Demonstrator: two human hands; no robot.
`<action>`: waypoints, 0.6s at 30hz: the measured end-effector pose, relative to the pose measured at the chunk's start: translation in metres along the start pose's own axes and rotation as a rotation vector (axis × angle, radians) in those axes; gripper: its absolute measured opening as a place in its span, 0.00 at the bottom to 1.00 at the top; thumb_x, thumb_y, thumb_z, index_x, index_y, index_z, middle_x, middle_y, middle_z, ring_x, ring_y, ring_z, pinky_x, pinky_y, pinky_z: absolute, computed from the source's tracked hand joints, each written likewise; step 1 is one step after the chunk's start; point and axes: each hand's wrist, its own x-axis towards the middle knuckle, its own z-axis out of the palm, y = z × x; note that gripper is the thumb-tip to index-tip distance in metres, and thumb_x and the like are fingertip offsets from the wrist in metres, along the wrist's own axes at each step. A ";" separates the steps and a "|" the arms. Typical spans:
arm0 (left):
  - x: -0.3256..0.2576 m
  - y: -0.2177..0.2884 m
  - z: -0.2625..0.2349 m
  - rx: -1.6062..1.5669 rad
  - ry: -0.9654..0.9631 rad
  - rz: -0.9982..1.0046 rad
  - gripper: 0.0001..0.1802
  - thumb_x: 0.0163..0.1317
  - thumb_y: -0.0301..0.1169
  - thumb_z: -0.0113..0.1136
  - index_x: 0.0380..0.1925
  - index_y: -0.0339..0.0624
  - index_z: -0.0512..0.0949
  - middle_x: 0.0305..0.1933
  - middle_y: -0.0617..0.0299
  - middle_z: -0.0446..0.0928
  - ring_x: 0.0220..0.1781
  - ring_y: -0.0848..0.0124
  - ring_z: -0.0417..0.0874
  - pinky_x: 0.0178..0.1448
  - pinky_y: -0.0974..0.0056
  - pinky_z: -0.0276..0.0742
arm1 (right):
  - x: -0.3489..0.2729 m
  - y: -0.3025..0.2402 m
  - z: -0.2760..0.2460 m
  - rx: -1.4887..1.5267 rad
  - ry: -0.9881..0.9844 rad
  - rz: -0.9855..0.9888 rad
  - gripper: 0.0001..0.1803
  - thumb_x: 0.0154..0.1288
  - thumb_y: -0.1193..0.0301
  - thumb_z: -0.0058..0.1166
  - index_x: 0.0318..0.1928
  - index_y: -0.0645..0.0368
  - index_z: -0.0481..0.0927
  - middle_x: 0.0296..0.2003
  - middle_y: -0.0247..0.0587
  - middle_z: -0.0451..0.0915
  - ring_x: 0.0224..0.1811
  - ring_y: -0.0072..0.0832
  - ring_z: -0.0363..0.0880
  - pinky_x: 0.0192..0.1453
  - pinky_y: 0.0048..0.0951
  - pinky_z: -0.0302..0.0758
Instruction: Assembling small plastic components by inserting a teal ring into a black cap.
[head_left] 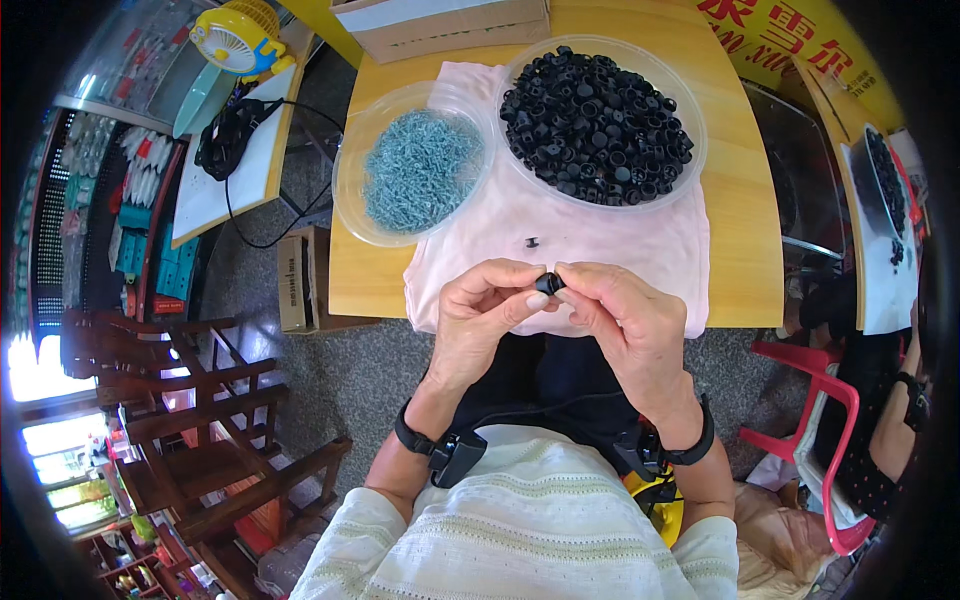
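- Fingertips [537, 299] of both our hands meet around one small black plastic cap [548, 283], held just above the near edge of the pale pink cloth [600, 240].
- Our left hand [480, 320] pinches the cap between thumb and forefinger; our right hand [625, 320] closes on it from the other side, fingers together.
- Whether a screw already sits in the cap we cannot tell; the piece is small and half hidden by the fingers.
- One lone small black piece [528, 241] lies on the cloth just beyond the hands, apart from both bowls; it may be a finished one.
- Clear round plastic bowl of black caps [600, 120] stands heaped at the far right of the cloth.
- Clear round plastic bowl of small grey-blue metal screws [420, 170] sits to its left, also well filled.
- Our judgement: work is at an early stage, since both supplies look nearly untouched and no pile of done pieces shows on the wooden table [740, 240].
- Left to do: nearly the whole stock.
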 end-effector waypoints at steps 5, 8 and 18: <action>0.000 -0.002 0.000 0.013 -0.018 -0.005 0.12 0.57 0.16 0.60 0.43 0.33 0.78 0.42 0.54 0.79 0.43 0.65 0.83 0.50 0.63 0.82 | -0.005 0.007 0.002 -0.003 0.038 0.006 0.11 0.56 0.84 0.56 0.42 0.67 0.78 0.36 0.47 0.81 0.34 0.33 0.83 0.37 0.26 0.80; 0.001 -0.001 0.002 0.056 0.033 -0.038 0.11 0.56 0.18 0.61 0.41 0.33 0.78 0.42 0.52 0.78 0.42 0.64 0.83 0.48 0.59 0.83 | -0.005 0.006 0.003 -0.008 0.057 -0.008 0.12 0.56 0.85 0.56 0.42 0.67 0.78 0.37 0.48 0.81 0.35 0.33 0.83 0.37 0.26 0.80; 0.004 0.002 0.000 0.130 -0.022 -0.039 0.10 0.55 0.15 0.60 0.38 0.32 0.80 0.41 0.51 0.79 0.41 0.63 0.83 0.47 0.59 0.83 | -0.008 0.010 0.000 0.020 0.026 0.002 0.14 0.55 0.85 0.56 0.44 0.66 0.78 0.37 0.48 0.81 0.36 0.34 0.83 0.38 0.26 0.80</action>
